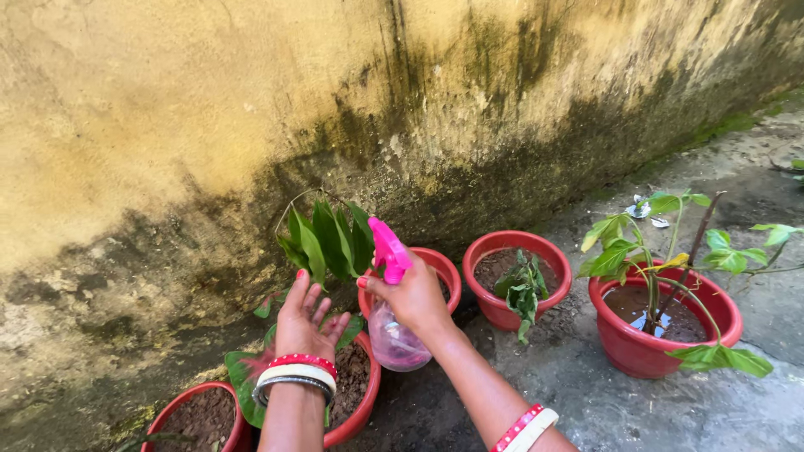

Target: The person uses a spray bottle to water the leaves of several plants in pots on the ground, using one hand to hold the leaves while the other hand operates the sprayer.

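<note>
My right hand (416, 297) grips a clear spray bottle (394, 341) with a pink trigger head (388, 249), its nozzle aimed at a leafy green plant (328, 240). That plant grows in a red pot (362, 405) close to the wall. My left hand (304, 322) is spread open, fingers apart, reaching under the plant's leaves and holding nothing. Both wrists wear red and white bangles.
Several red pots stand along a stained yellow wall (251, 109): one at bottom left (180, 407), one behind the bottle (449, 276), one with a small plant (553, 266), one at right (645, 351) with a taller plant. The ground is damp concrete (620, 410).
</note>
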